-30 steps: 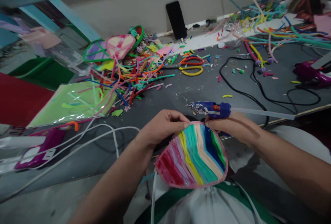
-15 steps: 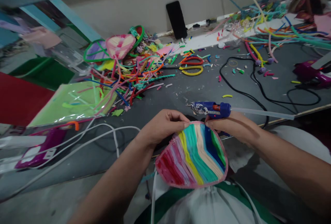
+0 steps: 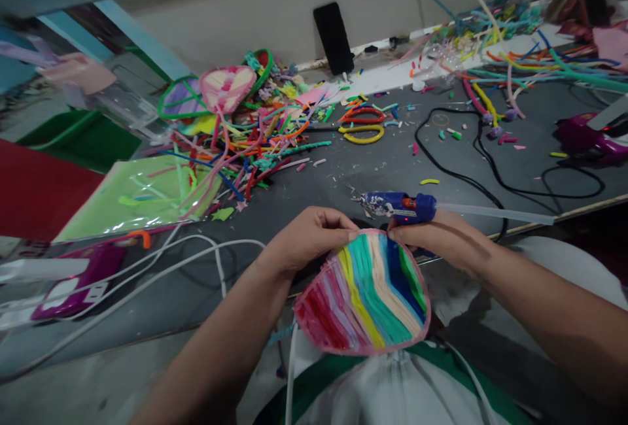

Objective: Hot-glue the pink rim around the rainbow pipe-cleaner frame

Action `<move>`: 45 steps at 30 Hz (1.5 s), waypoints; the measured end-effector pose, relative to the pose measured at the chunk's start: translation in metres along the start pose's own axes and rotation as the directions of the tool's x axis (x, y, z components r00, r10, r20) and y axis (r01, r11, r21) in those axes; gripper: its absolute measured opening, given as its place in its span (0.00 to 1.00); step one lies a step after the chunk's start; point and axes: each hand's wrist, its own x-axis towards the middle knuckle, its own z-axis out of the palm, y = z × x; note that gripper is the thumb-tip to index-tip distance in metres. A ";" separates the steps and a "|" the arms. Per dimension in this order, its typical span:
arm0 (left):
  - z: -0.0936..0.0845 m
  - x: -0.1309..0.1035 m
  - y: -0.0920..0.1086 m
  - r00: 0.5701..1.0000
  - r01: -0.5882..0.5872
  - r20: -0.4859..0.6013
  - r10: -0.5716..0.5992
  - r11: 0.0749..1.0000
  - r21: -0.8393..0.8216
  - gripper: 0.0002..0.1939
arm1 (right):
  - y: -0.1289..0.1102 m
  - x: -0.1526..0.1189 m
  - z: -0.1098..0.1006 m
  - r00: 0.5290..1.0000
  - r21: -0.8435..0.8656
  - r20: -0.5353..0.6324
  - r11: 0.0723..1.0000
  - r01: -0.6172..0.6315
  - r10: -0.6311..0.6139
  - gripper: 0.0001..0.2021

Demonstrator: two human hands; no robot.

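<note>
At six o'clock, the striped panel [image 3: 366, 297] — likely light, pliable, best held by its edge — is pinched at twelve by left hand [image 3: 309, 235] and right hand [image 3: 434, 233], which seemingly grips the glue gun [image 3: 400, 206] too.

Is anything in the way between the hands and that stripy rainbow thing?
Nothing that shows: the left hand and right hand both touch the striped piece at its far edge. The blue glue gun is just beyond that edge, not blocking them.
</note>
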 end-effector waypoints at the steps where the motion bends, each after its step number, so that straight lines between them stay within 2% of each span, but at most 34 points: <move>1: 0.000 0.000 0.000 1.000 0.001 0.001 -0.001 1.000 0.003 0.13 | 0.000 0.000 0.000 1.000 0.014 0.001 1.000 -0.002 0.002 0.06; 8: 0.000 0.001 0.001 1.000 0.006 0.004 -0.006 1.000 0.002 0.12 | 0.010 0.006 -0.002 0.998 0.138 0.055 0.990 -0.012 0.005 0.06; 14: 0.000 0.001 0.001 1.000 -0.008 0.003 0.007 1.000 0.018 0.12 | 0.020 0.010 -0.005 0.997 0.175 0.060 0.984 0.035 -0.047 0.09; 23: 0.001 0.000 0.000 1.000 -0.016 0.018 0.016 1.000 0.012 0.13 | 0.002 0.003 -0.002 0.991 0.113 0.116 0.992 0.050 -0.063 0.07; 29: 0.001 0.000 0.001 0.999 -0.013 0.043 0.014 1.000 -0.016 0.13 | -0.004 0.002 0.001 0.996 0.052 0.084 0.998 0.028 -0.033 0.08; 33: 0.000 0.001 -0.001 0.998 -0.029 0.053 0.030 0.999 -0.022 0.13 | -0.008 0.001 0.001 0.993 0.007 0.117 0.999 0.034 -0.034 0.08; 45: 0.000 -0.001 -0.002 0.998 -0.032 0.056 0.033 0.999 -0.026 0.13 | -0.011 0.001 0.004 0.994 0.081 0.105 0.997 0.011 -0.020 0.04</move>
